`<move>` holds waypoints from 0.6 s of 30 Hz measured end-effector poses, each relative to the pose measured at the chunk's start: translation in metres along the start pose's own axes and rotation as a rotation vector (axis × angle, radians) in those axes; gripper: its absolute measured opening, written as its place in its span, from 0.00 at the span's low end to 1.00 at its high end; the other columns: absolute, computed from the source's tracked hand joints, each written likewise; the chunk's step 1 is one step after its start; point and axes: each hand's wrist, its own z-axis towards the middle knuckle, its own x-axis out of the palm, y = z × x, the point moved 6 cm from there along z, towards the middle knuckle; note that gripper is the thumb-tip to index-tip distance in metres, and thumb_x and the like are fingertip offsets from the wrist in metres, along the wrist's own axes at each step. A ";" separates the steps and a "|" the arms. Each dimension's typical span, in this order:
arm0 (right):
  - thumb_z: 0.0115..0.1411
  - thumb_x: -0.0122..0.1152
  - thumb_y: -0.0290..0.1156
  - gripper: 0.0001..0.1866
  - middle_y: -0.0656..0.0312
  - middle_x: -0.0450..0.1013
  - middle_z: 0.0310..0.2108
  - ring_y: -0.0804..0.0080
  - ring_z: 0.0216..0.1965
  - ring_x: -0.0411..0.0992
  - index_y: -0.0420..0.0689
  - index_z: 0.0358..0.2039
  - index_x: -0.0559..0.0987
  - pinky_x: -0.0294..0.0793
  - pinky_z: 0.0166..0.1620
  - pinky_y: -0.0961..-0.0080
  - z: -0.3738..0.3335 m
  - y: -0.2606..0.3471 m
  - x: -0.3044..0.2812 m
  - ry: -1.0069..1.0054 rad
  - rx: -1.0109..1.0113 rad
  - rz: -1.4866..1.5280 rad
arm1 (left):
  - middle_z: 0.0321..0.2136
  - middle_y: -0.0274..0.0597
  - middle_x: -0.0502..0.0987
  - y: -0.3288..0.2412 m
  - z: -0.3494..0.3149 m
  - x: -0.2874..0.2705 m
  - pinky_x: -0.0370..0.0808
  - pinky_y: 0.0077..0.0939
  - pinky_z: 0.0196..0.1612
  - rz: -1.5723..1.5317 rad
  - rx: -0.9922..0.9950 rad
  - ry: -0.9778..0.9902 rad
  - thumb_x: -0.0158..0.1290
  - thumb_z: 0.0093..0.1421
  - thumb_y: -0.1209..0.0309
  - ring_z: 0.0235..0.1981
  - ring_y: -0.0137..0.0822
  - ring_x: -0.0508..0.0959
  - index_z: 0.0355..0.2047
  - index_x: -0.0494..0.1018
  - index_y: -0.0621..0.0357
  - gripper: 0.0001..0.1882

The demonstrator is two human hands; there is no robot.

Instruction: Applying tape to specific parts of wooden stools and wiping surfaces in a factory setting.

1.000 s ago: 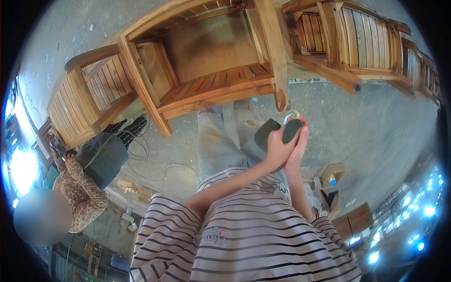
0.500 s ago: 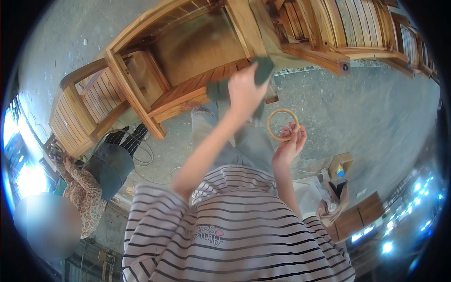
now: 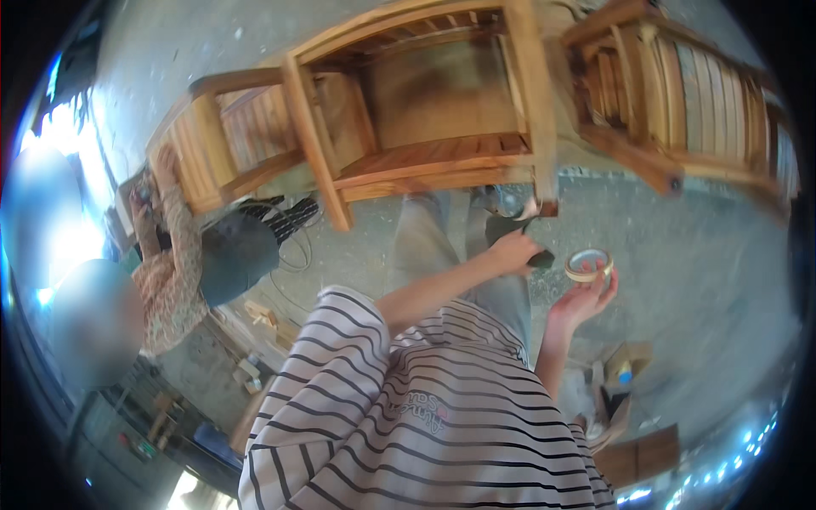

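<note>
My left hand [image 3: 514,252] reaches across in front of my legs, its fingers closed around a dark green object [image 3: 501,229]. Blur hides what kind of thing it is; it shows on both sides of the hand. A roll of tape [image 3: 588,266], pale tan with a wide hollow core, is held in my right hand [image 3: 586,297], fingertips inside the ring and thumb outside. Just beyond my feet stands a wooden armchair [image 3: 433,174] with a slatted front rail and a flat board inside. The green object is near its right front leg [image 3: 546,161], apart from the seat.
More slatted wooden chairs stand on the left [image 3: 212,144] and right [image 3: 680,110]. At left a person in a patterned sleeve [image 3: 174,289] works at a chair, beside a loose cable [image 3: 297,251]. A cardboard box [image 3: 629,361] lies on the concrete floor [image 3: 697,280] at lower right.
My left hand has drawn back from the armchair's front toward my legs, still gripping the green object. The tape roll has tilted flatter. The view has shifted, so the chairs appear further right.
</note>
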 end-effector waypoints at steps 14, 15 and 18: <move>0.68 0.44 0.25 0.15 0.54 0.70 0.48 0.70 0.39 0.70 0.44 0.55 0.64 0.69 0.47 0.70 -0.006 -0.010 0.166 0.483 -0.447 -0.324 | 0.42 0.53 0.68 0.222 -0.334 -0.138 0.68 0.47 0.45 0.156 -0.870 -1.116 0.59 0.47 0.75 0.47 0.56 0.69 0.48 0.70 0.53 0.25; 0.68 0.44 0.24 0.15 0.54 0.70 0.47 0.70 0.38 0.70 0.43 0.55 0.65 0.70 0.46 0.69 0.006 -0.010 0.187 0.502 -0.627 -0.361 | 0.42 0.53 0.69 0.218 -0.337 -0.117 0.68 0.45 0.46 0.133 -0.922 -1.034 0.59 0.47 0.76 0.46 0.57 0.69 0.48 0.70 0.54 0.25; 0.67 0.45 0.23 0.15 0.53 0.71 0.45 0.69 0.37 0.71 0.42 0.54 0.66 0.70 0.45 0.68 0.046 -0.022 0.238 0.507 -0.819 -0.417 | 0.40 0.54 0.70 0.191 -0.353 -0.077 0.69 0.43 0.48 0.022 -0.965 -0.940 0.58 0.47 0.78 0.45 0.58 0.71 0.46 0.71 0.56 0.23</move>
